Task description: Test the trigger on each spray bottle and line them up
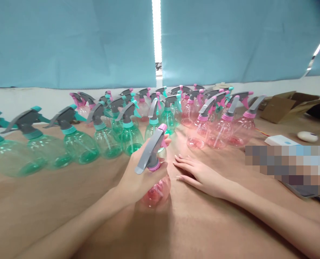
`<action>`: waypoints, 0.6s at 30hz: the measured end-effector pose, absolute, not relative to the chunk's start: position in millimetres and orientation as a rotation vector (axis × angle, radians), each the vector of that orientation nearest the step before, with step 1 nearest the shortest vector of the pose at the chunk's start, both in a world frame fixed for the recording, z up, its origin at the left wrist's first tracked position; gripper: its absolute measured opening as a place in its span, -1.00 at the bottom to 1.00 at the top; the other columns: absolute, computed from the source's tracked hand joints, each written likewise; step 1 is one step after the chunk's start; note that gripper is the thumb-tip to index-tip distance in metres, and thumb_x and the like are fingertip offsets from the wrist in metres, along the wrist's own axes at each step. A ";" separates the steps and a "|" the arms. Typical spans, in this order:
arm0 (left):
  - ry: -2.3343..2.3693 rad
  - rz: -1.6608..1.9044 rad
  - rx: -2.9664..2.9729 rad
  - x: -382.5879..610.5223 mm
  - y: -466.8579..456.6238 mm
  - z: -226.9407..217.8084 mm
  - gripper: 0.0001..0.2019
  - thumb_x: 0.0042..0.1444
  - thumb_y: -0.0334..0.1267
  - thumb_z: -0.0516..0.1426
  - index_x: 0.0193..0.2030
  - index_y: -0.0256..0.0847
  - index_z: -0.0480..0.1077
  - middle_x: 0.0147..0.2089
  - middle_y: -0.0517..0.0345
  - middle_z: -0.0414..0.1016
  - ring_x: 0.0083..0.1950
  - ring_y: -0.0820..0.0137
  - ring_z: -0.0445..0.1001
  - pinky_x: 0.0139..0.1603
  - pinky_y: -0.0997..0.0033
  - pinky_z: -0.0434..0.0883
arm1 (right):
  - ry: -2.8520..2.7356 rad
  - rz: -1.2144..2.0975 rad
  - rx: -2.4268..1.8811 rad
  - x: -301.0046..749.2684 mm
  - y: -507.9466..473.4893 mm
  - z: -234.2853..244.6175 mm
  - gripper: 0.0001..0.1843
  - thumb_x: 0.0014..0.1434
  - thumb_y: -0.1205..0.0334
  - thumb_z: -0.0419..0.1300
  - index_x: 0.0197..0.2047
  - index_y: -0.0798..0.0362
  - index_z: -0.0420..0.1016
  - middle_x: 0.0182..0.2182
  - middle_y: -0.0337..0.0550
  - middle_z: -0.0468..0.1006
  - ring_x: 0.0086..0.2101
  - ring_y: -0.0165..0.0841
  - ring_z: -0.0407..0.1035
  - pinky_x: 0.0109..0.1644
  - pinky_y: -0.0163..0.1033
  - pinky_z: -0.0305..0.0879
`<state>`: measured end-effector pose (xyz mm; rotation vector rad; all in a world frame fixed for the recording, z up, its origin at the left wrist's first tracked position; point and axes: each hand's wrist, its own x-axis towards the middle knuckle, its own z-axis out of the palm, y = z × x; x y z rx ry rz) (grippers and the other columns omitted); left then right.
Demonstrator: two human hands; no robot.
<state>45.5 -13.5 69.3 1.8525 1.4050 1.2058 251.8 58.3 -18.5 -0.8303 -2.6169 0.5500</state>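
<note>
My left hand (138, 176) is wrapped round a pink spray bottle (156, 194) with a grey trigger head and pink collar. The bottle stands close to upright in front of me, its head leaning slightly. My right hand (203, 175) lies flat on the brown table (208, 223) to the right of that bottle, fingers stretched out and holding nothing. Green spray bottles (81, 145) with turquoise collars stand in a row to the left and ahead. Pink spray bottles (197, 135) stand just beyond my right hand.
More spray bottles in both colours crowd the back near the white wall (27, 97). An opened cardboard box (284, 106), a white computer mouse (307, 136) and a white box (281, 141) are at the right. A blurred-out patch covers part of a dark flat object there.
</note>
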 end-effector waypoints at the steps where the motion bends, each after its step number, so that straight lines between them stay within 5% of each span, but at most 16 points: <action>1: 1.410 1.202 1.860 45.8 -13.5 69.0 -0.48 0.04 -0.37 0.12 0.20 -0.12 0.25 -0.46 0.31 0.37 -0.45 0.44 0.35 -0.18 0.32 0.48 | -2.617 0.550 -0.829 251.8 58.3 -18.2 -0.43 0.32 -0.08 -0.01 0.27 0.05 0.29 0.26 0.05 0.26 0.27 -0.09 0.08 0.31 0.12 0.05; 5: 1.422 1.185 1.868 44.8 -13.5 67.6 -0.52 0.03 -0.39 0.12 0.14 -0.10 0.30 -0.43 0.28 0.42 -0.47 0.44 0.33 -0.26 0.37 0.46 | -2.625 0.550 -0.839 251.3 58.4 -17.0 -0.42 0.32 -0.08 -0.01 0.27 0.07 0.28 0.26 0.06 0.26 0.27 -0.09 0.09 0.31 0.11 0.05; 12: 1.355 1.218 1.866 43.0 -15.0 64.2 -0.49 0.07 -0.42 0.12 0.18 0.00 0.24 0.07 0.11 0.48 -0.41 0.49 0.39 -0.16 0.33 0.50 | -2.616 0.551 -0.841 251.4 58.3 -17.9 -0.42 0.31 -0.08 0.00 0.27 0.06 0.28 0.26 0.06 0.25 0.27 -0.09 0.09 0.31 0.11 0.05; 18: 1.338 1.220 1.827 45.5 -13.3 67.0 -0.46 0.04 -0.40 0.13 0.20 -0.09 0.25 -0.26 0.20 0.53 -0.45 0.46 0.37 -0.15 0.30 0.49 | -2.623 0.539 -0.827 251.4 58.5 -18.1 -0.43 0.32 -0.07 -0.01 0.27 0.05 0.28 0.26 0.04 0.26 0.27 -0.10 0.08 0.31 0.11 0.06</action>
